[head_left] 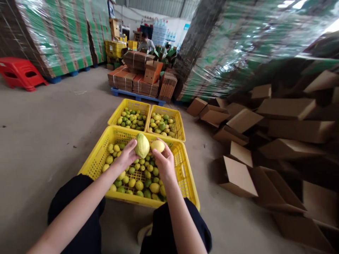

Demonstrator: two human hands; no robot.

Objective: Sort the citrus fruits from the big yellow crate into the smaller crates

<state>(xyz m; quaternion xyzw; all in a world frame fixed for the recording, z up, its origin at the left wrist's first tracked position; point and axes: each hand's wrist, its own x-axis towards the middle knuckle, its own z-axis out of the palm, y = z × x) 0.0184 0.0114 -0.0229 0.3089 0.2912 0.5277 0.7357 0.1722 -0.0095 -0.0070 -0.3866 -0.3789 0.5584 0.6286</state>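
My left hand is closed round a large, ribbed, yellow-green lemon. Beside it, my right hand grips a smaller, smooth yellow lemon. Both fruits are held up close together over a big yellow plastic crate. Yellow and green lemons lie loose on the crate's perforated floor, partly hidden by my forearms.
Two smaller yellow crates of lemons adjoin the big crate's far side. Beyond them, a blue pallet bears flattened cartons. Open cardboard boxes are heaped at right. A red stool stands at left. Two people are at the back.
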